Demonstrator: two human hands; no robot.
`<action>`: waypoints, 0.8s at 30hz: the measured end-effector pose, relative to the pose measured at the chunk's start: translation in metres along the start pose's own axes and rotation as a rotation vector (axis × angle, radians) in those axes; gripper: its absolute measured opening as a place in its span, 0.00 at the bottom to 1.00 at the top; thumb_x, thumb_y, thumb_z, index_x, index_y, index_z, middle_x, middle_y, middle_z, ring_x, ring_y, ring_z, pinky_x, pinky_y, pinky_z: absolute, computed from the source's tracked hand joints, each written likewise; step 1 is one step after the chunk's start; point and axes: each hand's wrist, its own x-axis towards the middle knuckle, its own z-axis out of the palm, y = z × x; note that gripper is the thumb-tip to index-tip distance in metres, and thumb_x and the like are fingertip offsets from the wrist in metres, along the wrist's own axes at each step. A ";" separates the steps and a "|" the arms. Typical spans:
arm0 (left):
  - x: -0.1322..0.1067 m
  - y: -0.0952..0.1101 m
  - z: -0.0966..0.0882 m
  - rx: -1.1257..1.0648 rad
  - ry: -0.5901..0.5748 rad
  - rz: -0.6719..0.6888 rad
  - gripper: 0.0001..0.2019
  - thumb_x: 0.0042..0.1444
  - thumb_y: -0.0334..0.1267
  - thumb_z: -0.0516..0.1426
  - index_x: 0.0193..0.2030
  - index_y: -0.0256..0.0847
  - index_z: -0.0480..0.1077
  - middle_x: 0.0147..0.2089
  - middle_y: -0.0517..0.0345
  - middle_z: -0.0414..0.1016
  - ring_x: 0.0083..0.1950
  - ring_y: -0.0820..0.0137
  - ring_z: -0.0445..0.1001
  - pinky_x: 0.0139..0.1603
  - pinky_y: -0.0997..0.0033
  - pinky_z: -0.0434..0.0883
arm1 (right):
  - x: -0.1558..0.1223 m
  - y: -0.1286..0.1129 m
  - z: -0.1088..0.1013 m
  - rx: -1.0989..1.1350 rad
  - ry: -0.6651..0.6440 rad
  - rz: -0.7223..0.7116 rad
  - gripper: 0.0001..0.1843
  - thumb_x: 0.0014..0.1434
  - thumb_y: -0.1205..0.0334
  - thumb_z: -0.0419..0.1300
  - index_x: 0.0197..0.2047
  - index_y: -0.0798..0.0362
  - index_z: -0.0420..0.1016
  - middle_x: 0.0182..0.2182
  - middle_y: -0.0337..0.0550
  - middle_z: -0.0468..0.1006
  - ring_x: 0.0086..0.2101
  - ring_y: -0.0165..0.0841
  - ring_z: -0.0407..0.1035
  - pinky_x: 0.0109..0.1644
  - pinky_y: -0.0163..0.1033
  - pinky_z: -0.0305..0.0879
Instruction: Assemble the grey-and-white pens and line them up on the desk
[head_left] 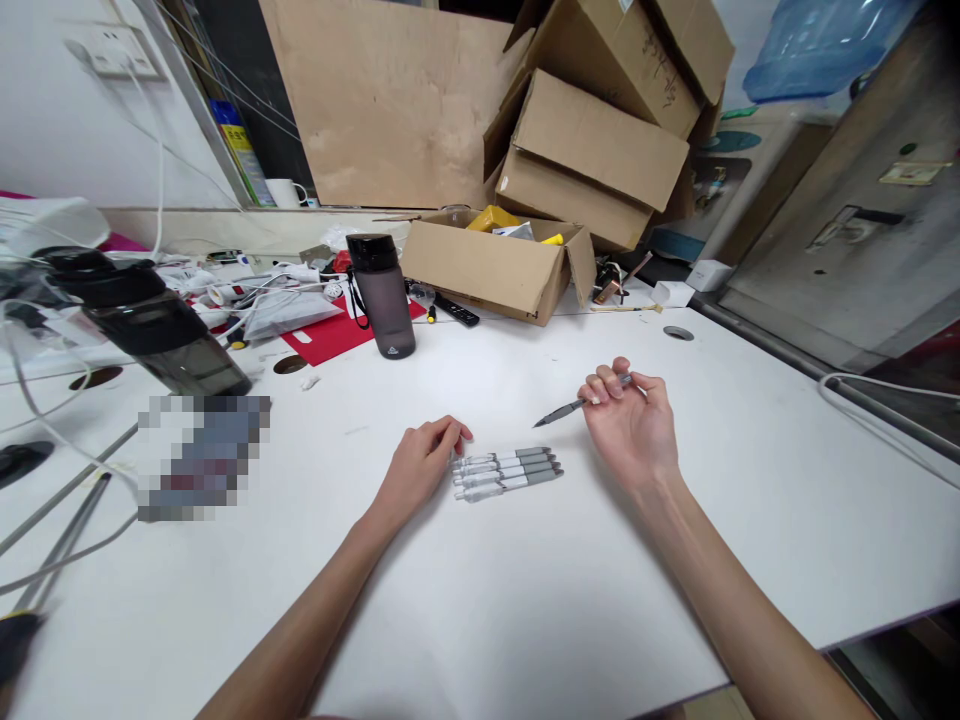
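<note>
A pen with a dark grey grip (562, 412) is held in my right hand (634, 425), between its curled fingers and the thumb. Its tip points down and left, above the white table (540, 600). Several matching pens (510, 473) lie side by side just below it, grey grips to the right and clear ends to the left. My left hand (424, 460) rests on the table by those clear ends, holding nothing, with thumb and forefinger loosely bent. Whether its fingertips touch the pens I cannot tell.
A dark tumbler (382, 300) and an open cardboard box (487, 265) stand at the back, with a remote (456, 310) between them. On the left are a black-topped bottle (161, 330), a blurred-out object (206, 460) and loose cables. A metal cabinet (847, 220) borders the right side.
</note>
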 end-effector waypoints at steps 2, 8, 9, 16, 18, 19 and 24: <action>0.000 0.000 0.000 -0.008 -0.001 -0.002 0.20 0.70 0.48 0.46 0.38 0.45 0.77 0.33 0.63 0.75 0.30 0.69 0.65 0.35 0.68 0.60 | -0.002 0.000 0.003 -0.022 0.000 -0.024 0.07 0.66 0.63 0.51 0.35 0.49 0.66 0.26 0.34 0.53 0.26 0.29 0.55 0.32 0.34 0.66; 0.000 0.000 -0.001 -0.068 0.054 0.005 0.16 0.69 0.44 0.49 0.41 0.44 0.77 0.33 0.61 0.74 0.33 0.68 0.67 0.37 0.68 0.62 | -0.005 0.001 0.010 -0.113 -0.037 -0.062 0.08 0.66 0.63 0.50 0.37 0.49 0.69 0.28 0.37 0.56 0.28 0.31 0.57 0.35 0.37 0.67; 0.000 0.001 -0.001 -0.081 0.073 0.021 0.14 0.68 0.43 0.50 0.42 0.44 0.77 0.35 0.61 0.74 0.34 0.68 0.68 0.38 0.68 0.63 | -0.005 0.002 0.009 -0.161 -0.049 -0.076 0.08 0.65 0.64 0.50 0.36 0.49 0.69 0.28 0.38 0.57 0.29 0.32 0.58 0.36 0.38 0.67; -0.005 0.018 0.001 -0.153 0.103 0.231 0.09 0.67 0.36 0.53 0.45 0.45 0.75 0.47 0.58 0.76 0.45 0.67 0.73 0.46 0.68 0.67 | -0.012 0.018 0.005 -1.082 -0.261 -0.340 0.08 0.68 0.58 0.58 0.49 0.43 0.76 0.49 0.44 0.72 0.45 0.37 0.69 0.54 0.45 0.67; -0.008 0.024 0.003 -0.197 0.071 0.254 0.08 0.68 0.37 0.54 0.48 0.46 0.74 0.48 0.58 0.76 0.45 0.67 0.73 0.47 0.68 0.68 | -0.017 0.022 0.007 -1.253 -0.380 -0.366 0.09 0.68 0.57 0.58 0.50 0.43 0.77 0.49 0.45 0.74 0.49 0.39 0.70 0.55 0.46 0.67; -0.009 0.027 0.003 -0.222 0.058 0.260 0.08 0.68 0.38 0.54 0.50 0.46 0.74 0.48 0.57 0.76 0.45 0.67 0.74 0.48 0.68 0.69 | -0.019 0.024 0.008 -1.290 -0.420 -0.363 0.09 0.68 0.58 0.59 0.50 0.44 0.77 0.48 0.45 0.75 0.48 0.39 0.70 0.54 0.45 0.67; -0.014 0.037 0.006 -0.275 -0.017 0.258 0.12 0.66 0.46 0.58 0.53 0.47 0.72 0.50 0.55 0.77 0.45 0.66 0.75 0.41 0.69 0.70 | -0.025 0.029 0.009 -1.314 -0.566 -0.235 0.03 0.68 0.59 0.60 0.40 0.46 0.74 0.40 0.42 0.77 0.41 0.38 0.72 0.48 0.43 0.67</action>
